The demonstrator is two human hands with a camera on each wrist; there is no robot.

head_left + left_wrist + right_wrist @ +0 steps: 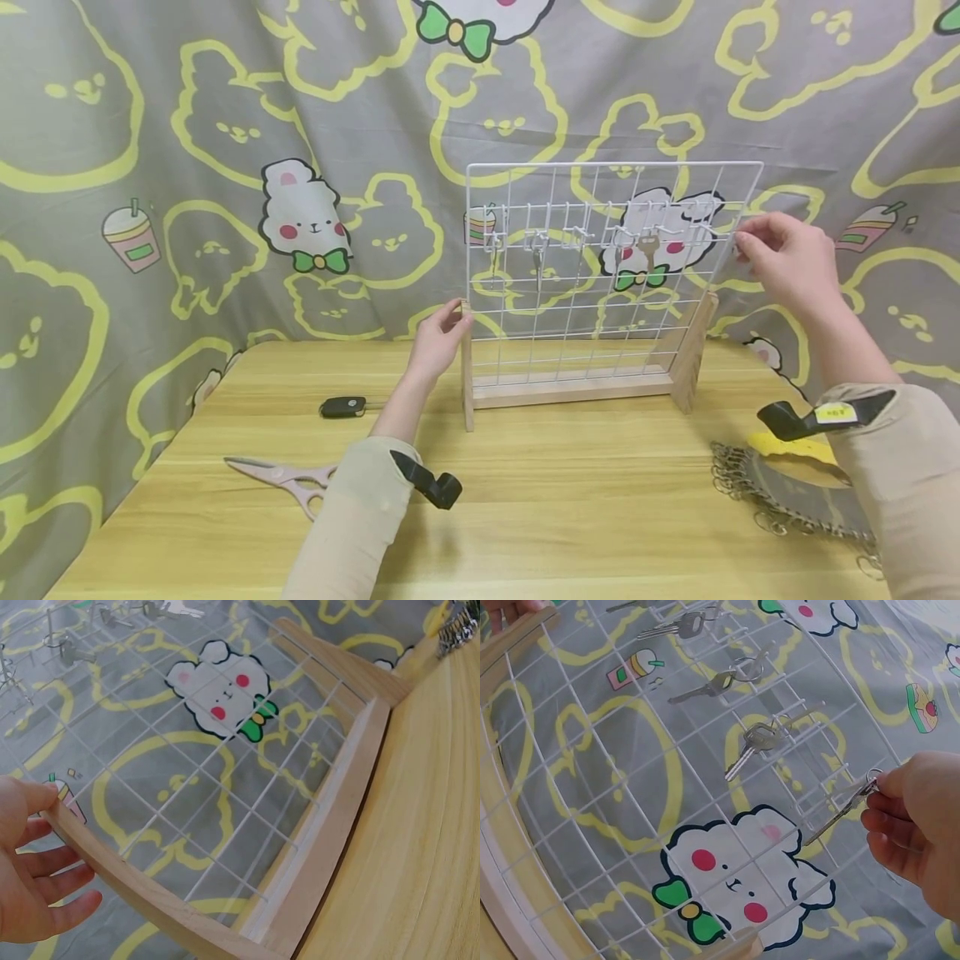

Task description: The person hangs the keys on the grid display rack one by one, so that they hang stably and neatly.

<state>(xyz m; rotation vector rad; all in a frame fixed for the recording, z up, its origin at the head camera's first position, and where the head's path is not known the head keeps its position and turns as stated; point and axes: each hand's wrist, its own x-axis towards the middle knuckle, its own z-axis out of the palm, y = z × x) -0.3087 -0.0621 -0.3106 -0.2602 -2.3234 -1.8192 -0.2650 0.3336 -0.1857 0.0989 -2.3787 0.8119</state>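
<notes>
A white wire grid rack (pixel 615 164) stands upright in a wooden base (pixel 570 389) at the table's back. Several metal keys (pixel 754 746) hang by their rings from hooks across the grid's upper part. My left hand (pixel 438 337) pinches the top of the left wooden upright (pixel 142 881) between thumb and forefinger, the other fingers spread behind it. At the grid's right edge, my right hand (pixel 919 825) pinches the small ring of a key (pixel 838 815). This key slants down beside the rightmost hook; whether its ring is over the hook, I cannot tell.
A black car key (pixel 343 407) and pink-handled scissors (pixel 281 477) lie on the table (pixel 540 533) at left. At right, partly behind my forearm, lies a curved yellow-and-grey object (pixel 795 447) edged with many metal rings. A patterned curtain (pixel 390 125) hangs behind the rack.
</notes>
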